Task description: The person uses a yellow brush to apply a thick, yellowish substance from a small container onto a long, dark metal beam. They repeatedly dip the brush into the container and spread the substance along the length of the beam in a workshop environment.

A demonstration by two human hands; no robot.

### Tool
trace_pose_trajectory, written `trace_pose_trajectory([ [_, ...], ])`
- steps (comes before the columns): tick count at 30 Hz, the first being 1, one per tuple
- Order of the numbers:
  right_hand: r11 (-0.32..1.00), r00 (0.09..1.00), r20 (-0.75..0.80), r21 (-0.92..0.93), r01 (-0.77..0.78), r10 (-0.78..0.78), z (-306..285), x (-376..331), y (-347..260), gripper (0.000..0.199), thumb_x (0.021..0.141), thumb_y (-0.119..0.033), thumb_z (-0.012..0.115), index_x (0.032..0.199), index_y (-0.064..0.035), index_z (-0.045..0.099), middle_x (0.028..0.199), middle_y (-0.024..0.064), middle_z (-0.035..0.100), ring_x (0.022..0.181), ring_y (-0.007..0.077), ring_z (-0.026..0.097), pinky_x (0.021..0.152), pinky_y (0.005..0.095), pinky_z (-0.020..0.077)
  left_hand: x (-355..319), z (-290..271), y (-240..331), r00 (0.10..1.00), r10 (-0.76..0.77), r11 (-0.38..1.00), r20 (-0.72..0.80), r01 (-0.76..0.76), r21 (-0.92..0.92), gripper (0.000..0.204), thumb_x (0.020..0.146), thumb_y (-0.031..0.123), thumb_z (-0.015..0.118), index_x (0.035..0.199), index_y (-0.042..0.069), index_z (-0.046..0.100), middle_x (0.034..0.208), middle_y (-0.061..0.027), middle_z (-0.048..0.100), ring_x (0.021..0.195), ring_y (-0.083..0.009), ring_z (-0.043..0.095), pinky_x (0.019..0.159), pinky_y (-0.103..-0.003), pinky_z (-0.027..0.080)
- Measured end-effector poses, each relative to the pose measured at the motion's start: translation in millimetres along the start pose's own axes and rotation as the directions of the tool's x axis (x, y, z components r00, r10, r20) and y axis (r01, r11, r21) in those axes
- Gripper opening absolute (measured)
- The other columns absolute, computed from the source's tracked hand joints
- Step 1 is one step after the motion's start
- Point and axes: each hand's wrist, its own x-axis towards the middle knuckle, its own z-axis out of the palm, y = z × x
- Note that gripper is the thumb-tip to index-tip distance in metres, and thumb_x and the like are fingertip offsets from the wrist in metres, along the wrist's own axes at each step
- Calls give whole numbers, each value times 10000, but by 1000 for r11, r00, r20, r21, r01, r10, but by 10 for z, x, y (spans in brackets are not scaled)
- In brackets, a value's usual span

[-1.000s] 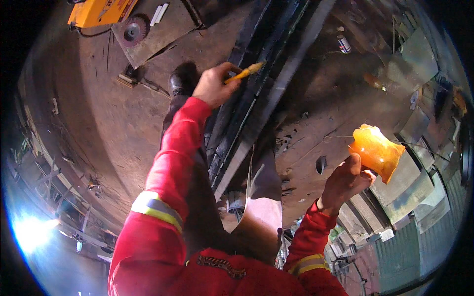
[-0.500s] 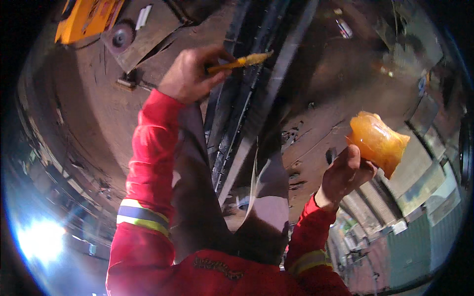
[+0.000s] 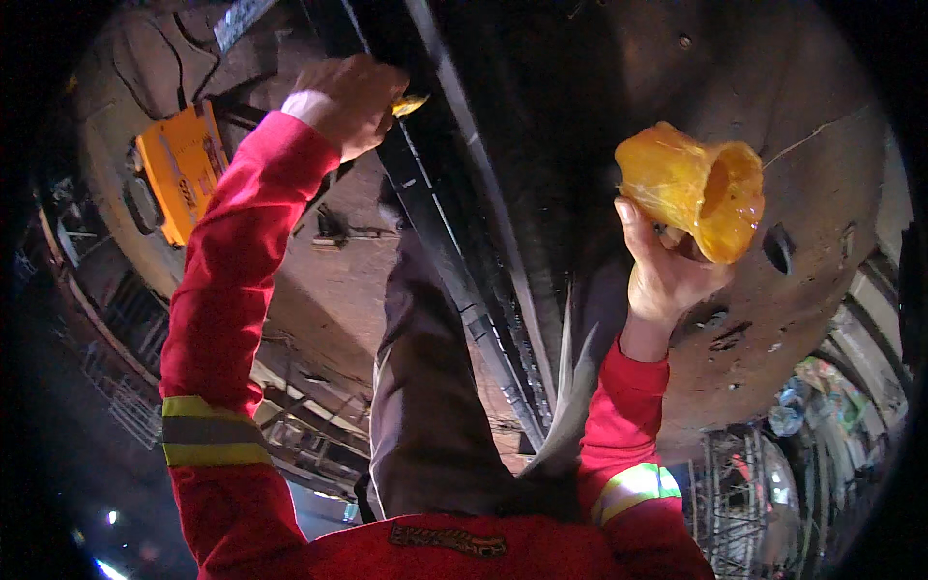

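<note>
My left hand [image 3: 346,101] is closed around a paintbrush [image 3: 410,104] with a yellow handle. Mostly hidden by the fingers, the brush shows only its yellowish tip, over the far part of a long dark steel beam [image 3: 432,208]; whether it touches the steel I cannot tell. On the right, my right hand [image 3: 667,275] grips a translucent orange-yellow plastic container [image 3: 662,174] with an uneven rim, from below. The container lies tilted, its wide mouth turned to the right, and its surface looks wet. The beam runs between my legs.
An orange machine [image 3: 184,169] stands on the brown floor at the left. A second long steel edge [image 3: 483,193] lies alongside the beam. Near the right hand, the floor has a dark opening or object [image 3: 778,248]. Mixed clutter [image 3: 822,396] is piled at the lower right.
The view has swung, so the beam slants the other way. My left hand with the paintbrush is farther up and left. The container has turned, showing its open mouth, and sits higher in view.
</note>
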Motion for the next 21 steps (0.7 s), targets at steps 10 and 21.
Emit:
trace_pose_trajectory([
  [10,997,998,23,59,-53,52,-311,236,134,584,629,-53,877,1111,70,571,1048,122,644,936,209,666,839,366,564,64,-365,140,999,-11,994,32,7,112,124,816,120,607,932,114,649,769,-143,662,711,-332,654,643,-419,517],
  [21,1000,998,61,-11,20,-20,-372,275,86,558,631,-85,887,1089,58,601,1018,107,667,909,188,675,838,333,551,49,-193,389,994,66,983,84,-80,168,166,776,74,631,923,144,664,757,-137,669,746,-332,677,649,-444,543],
])
